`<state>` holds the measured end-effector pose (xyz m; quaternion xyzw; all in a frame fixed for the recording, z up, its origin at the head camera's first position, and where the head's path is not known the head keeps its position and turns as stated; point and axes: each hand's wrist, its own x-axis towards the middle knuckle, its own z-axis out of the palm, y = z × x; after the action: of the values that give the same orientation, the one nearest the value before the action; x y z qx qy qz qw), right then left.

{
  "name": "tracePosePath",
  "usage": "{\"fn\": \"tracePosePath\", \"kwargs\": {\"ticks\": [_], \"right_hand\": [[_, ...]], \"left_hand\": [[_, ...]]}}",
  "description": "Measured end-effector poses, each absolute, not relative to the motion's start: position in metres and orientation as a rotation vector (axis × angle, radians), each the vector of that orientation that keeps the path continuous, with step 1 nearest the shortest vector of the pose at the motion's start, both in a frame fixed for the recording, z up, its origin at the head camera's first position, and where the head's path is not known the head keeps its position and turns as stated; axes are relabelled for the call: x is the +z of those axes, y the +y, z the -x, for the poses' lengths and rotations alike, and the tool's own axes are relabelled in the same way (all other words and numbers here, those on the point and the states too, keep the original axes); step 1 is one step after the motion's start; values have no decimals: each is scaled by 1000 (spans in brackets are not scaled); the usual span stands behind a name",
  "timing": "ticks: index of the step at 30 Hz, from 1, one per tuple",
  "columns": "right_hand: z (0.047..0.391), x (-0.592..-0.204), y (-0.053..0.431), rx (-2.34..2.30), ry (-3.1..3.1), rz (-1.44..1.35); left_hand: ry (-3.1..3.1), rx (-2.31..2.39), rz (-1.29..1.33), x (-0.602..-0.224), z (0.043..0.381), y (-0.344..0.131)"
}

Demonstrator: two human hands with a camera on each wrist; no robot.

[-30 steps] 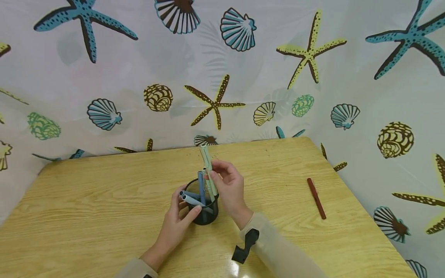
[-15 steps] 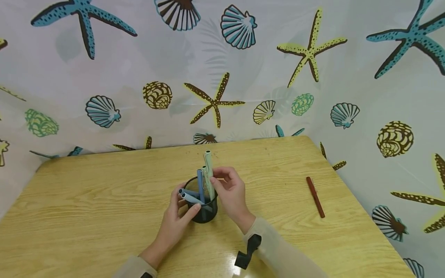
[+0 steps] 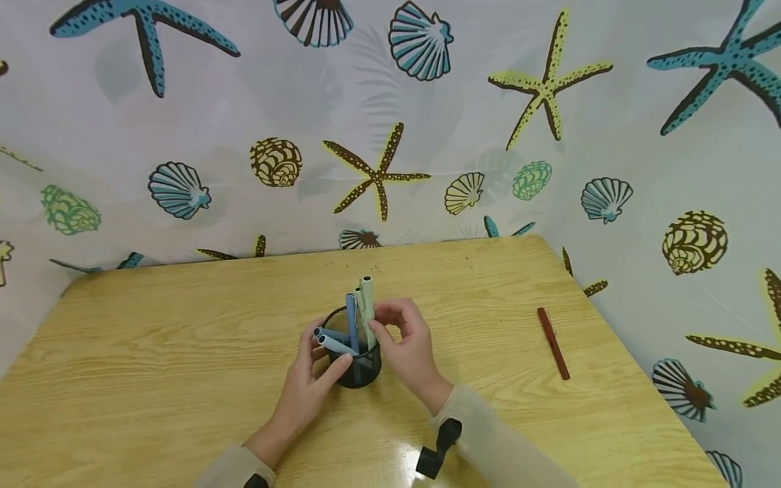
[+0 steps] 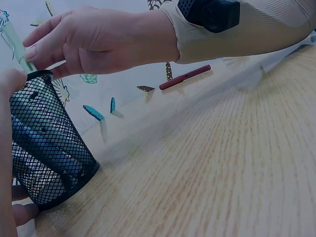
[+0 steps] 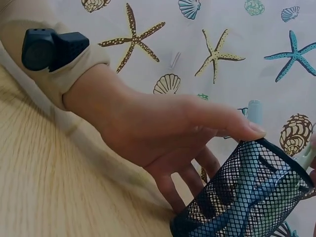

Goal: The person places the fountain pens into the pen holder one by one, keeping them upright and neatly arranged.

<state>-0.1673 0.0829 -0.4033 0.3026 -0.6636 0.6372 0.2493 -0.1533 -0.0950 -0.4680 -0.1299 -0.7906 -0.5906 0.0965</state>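
Note:
A black mesh pen cup (image 3: 361, 374) stands upright on the wooden table, gripped by my left hand (image 3: 305, 383) around its left side, thumb near the front rim. With thumb and fingers at the right rim, my right hand (image 3: 410, 346) pinches a light green pen (image 3: 368, 298) whose lower part is inside the cup. Another green pen stands just beside it, partly hidden. Inside too are an upright blue pen (image 3: 351, 315) and two blue pens leaning left over the rim, including a light blue pen (image 3: 335, 346). In the left wrist view, the right fingers (image 4: 42, 52) hold the green pen above the rim.
A dark red pen (image 3: 553, 344) lies alone on the right side of the table (image 3: 183, 352). Behind and to the right hangs a white cloth (image 3: 244, 81) printed with shells and starfish, meeting the table's back edge. A black strap (image 3: 441, 447) dangles from the right sleeve.
My right hand has lowered the light green pen deeper into the cup, so its top now stands closer to the other pens. The left hand keeps its hold on the cup.

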Motion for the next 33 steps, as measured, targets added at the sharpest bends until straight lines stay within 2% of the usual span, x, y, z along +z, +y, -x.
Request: {"fn": "tracePosePath", "kwargs": {"ticks": [8,14,22,33], "right_hand": [[165,-407,93,1546,-1831,-837],[166,-408,100,1505,-1834,-864],[165,-404,108,1489,-1942,-795],[162,-398,119,1503,-2032,-736]], "left_hand": [[-2351,-1753,382,-452,147,-91],[-2339,-1745,369,-468,154,-94],[-2330,-1738,396,-468,155,-93],[-2356,-1769,388,-434,138,-86]]}}
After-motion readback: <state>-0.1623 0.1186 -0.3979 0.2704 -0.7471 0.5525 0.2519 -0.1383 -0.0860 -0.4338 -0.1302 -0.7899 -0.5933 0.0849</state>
